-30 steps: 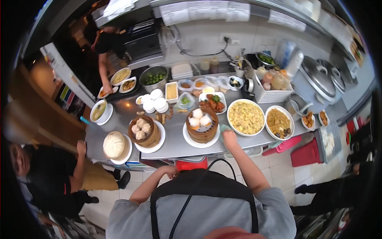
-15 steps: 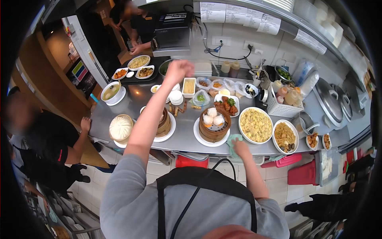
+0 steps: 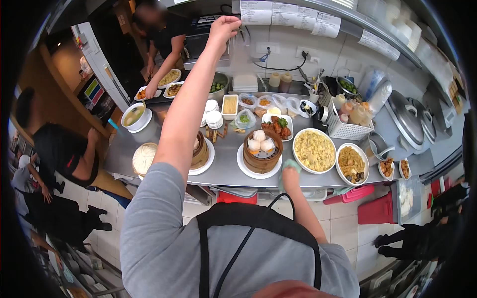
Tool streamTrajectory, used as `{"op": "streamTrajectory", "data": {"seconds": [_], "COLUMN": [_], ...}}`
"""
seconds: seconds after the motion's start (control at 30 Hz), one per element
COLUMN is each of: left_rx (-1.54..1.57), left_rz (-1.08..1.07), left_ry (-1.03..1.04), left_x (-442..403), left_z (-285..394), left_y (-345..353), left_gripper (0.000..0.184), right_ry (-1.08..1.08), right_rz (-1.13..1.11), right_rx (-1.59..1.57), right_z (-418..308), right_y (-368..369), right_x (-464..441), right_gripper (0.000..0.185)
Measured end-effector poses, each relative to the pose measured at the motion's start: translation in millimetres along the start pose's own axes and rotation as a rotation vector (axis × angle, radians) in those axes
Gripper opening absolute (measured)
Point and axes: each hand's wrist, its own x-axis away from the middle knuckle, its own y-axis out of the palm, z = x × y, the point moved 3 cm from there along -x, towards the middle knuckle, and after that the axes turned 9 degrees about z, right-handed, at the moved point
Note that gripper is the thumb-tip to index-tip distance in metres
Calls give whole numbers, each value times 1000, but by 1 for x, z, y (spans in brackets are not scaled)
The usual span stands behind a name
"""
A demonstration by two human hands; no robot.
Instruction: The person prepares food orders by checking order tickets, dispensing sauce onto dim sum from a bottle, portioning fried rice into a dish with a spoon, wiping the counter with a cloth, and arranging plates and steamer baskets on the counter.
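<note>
My left hand (image 3: pixel 225 31) is raised across the counter, fingers pinched beside the leftmost paper slip (image 3: pixel 256 12) and the dark printer (image 3: pixel 196 47). Whether anything is between the fingertips is hidden. Low at the counter's front edge, my right hand (image 3: pixel 290 180) grips a green cloth (image 3: pixel 292 165). Left of it a bamboo steamer (image 3: pixel 260 161) with three white dumplings (image 3: pixel 260 142) stands on a white plate. To its right is a bowl of fried rice (image 3: pixel 314 150). My left forearm partly covers another steamer (image 3: pixel 200 154) and a large white bun (image 3: pixel 144 158).
Noodles (image 3: pixel 353 164) and two small dishes stand at the right, before a white basket of bottles (image 3: pixel 350 121). Fried chicken (image 3: pixel 276 128) and saucers (image 3: pixel 214 119) sit mid-counter. A soup bowl (image 3: pixel 134 116) is at the left. A co-worker (image 3: pixel 161 39) reaches over dishes at the back.
My left hand has moved up and away toward the paper slips. My right hand, with the cloth, has shifted slightly left. The back co-worker now leans over the dishes; the left person has turned.
</note>
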Motion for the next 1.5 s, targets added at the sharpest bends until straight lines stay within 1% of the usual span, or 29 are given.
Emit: {"op": "streamTrajectory", "data": {"seconds": [0.07,0.1,0.17,0.2,0.27,0.33,0.37,0.4,0.47,0.5,0.57,0.6,0.67,0.7,0.73,0.77,0.8,0.87,0.93,1.0,1.03,1.1,1.13,1.2,1.27,1.3,1.33,1.4,1.5], "left_rx": [-64,-102,-131,-160,-238,-263,-274,-299,-511,-640,-814,-910,-1009,-1020,-1118,-1211,-1211,-1041,-965,-867,-878,-912,-942,-936,-900,-895,-890,-801,-816], "left_rz": [-45,-55,-71,-99,-144,-187,-213,-171,-152,-111,-24,2,38,42,41,38,34,72,18,-136,-131,-166,-175,-190,-230,-250,-268,-256,-295], "left_ry": [-6,-3,-11,-18,-11,-19,40,11,-45,-22,-60,-103,-198,-208,-206,-203,-206,-664,-694,-821,-823,-788,-747,-685,-596,-532,-467,-465,-440], "left_x": [12,21,39,49,70,90,102,115,131,141,168,181,211,222,234,240,242,251,250,245,244,241,238,220,197,182,170,158,167], "left_z": [0,4,8,9,10,7,7,6,-8,-19,-33,-43,-55,-71,-90,-99,-98,-106,-128,-143,-141,-148,-152,-135,-116,-107,-97,-77,-92], "left_y": [-11,-18,-35,-44,-63,-87,-99,-112,-146,-165,-200,-221,-256,-277,-299,-314,-314,-309,-317,-317,-312,-316,-317,-314,-312,-311,-309,-301,-307], "left_gripper": [15,14,14,14,15,15,16,18,23,24,25,26,26,26,30,35,35,41,41,36,29,29,28,27,26,25,24,23,24], "right_ry": [62,53,21,6,-39,119,140,158,92,65,-33,-55,20,54,53,-9,-72,-201,-237,-117,-99,-17,3,13,38,29,76,153,134], "right_rz": [-172,-174,-466,-470,-325,-142,-83,-26,-25,-50,30,21,-143,-251,-260,-331,-395,-418,-395,-340,-332,-195,-189,-94,-81,-10,-39,-155,-140], "right_rx": [-64,-63,-117,-115,-305,-379,-403,-429,-462,-470,-365,-374,-494,-646,-654,-910,-1162,-1261,-1220,-1303,-1302,-1209,-1201,-1220,-1355,-1415,-1444,-1602,-1459], "right_z": [-10,-10,-10,-5,11,28,32,34,37,37,33,33,30,19,2,-23,-51,-106,-161,-209,-228,-251,-257,-265,-261,-261,-261,-265,-256], "right_y": [-25,-42,-63,-70,-82,-90,-100,-105,-93,-86,-81,-83,-111,-123,-140,-158,-167,-154,-125,-73,-54,-30,-29,-34,-61,-78,-82,-134,-102], "right_x": [22,31,47,51,58,42,28,15,1,3,-1,-4,-11,-17,-24,-31,-38,-54,-75,-97,-106,-117,-119,-127,-143,-150,-158,-158,-155], "right_gripper": [11,11,14,14,21,26,25,24,24,24,29,29,30,31,31,31,32,34,32,36,36,49,49,52,50,49,48,49,48]}}
